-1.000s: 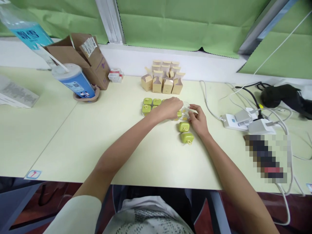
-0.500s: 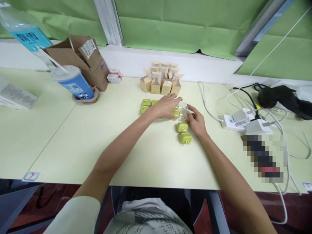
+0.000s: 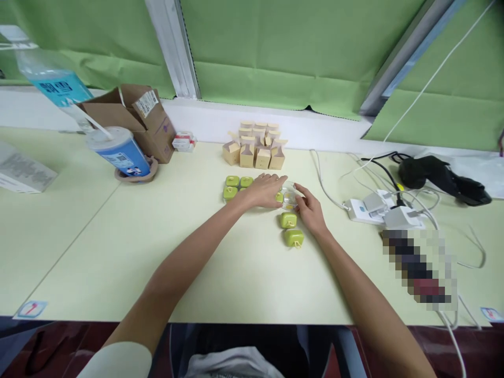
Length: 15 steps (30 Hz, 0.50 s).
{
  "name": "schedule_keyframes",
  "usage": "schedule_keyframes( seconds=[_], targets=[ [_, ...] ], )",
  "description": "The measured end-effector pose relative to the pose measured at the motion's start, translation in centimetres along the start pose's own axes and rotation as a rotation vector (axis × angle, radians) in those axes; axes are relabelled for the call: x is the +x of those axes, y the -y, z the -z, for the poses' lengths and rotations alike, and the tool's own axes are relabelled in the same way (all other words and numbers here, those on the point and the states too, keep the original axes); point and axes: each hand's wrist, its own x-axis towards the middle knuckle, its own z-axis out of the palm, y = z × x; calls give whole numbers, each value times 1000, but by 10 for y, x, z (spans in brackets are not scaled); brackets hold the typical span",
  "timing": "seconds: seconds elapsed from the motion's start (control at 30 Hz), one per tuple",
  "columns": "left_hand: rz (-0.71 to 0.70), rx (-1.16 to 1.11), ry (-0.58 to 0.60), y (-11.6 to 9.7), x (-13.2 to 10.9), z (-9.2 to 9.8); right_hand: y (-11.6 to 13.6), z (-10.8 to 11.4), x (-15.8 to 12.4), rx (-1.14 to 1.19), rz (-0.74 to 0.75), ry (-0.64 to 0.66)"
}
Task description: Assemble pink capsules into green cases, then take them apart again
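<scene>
- Dial centred on my left hand (image 3: 263,190), 12 towards the wall; white box (image 3: 25,165) far out at 9, on the desk (image 3: 220,278)
- Bottle (image 3: 63,86) with blue label and brown carton (image 3: 157,126), flaps up, around 10; blue cup (image 3: 122,155) with straw just nearer than the carton
- Green cases (image 3: 230,193) in two rows, run starting at 9 and passing under my palm; clear edges show below the near row
- Small paper boxes (image 3: 247,156), tops open on several, bunched near 12, apart from the rows
- Left hand palm down over the cases, fingers reaching towards 2; not clenched, but undersides hidden, so I cannot tell whether I grasp one
- Step in hand, my reading: settling or straightening the rows
- Clear tray (image 3: 289,195) at 3, just beside my left fingertips, a little yellow inside, no green lids on this end
- Two loose cases, upper one (image 3: 289,219) and lower one (image 3: 294,238), between 4 and 5, off the rows; next move seems to call for a free left hand, the right steadying
- Right hand (image 3: 310,207) just past 3, thumb and forefinger grasping the tray's outer end, lightly by the look
- Power strip (image 3: 360,211) with plugs farther out, also just past 3
</scene>
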Motion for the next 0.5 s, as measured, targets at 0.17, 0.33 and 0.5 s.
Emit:
schedule_keyframes(
  seconds=[0.17,0.33,0.5],
  targets=[
    [4,2,-37,3,4,-7,-9,-1,2,35,-5,9],
    [0,8,-33,5,7,-10,-10,-1,1,59,3,-1],
    [13,-16,-35,5,6,-9,-5,-1,1,59,19,-16]
  ],
)
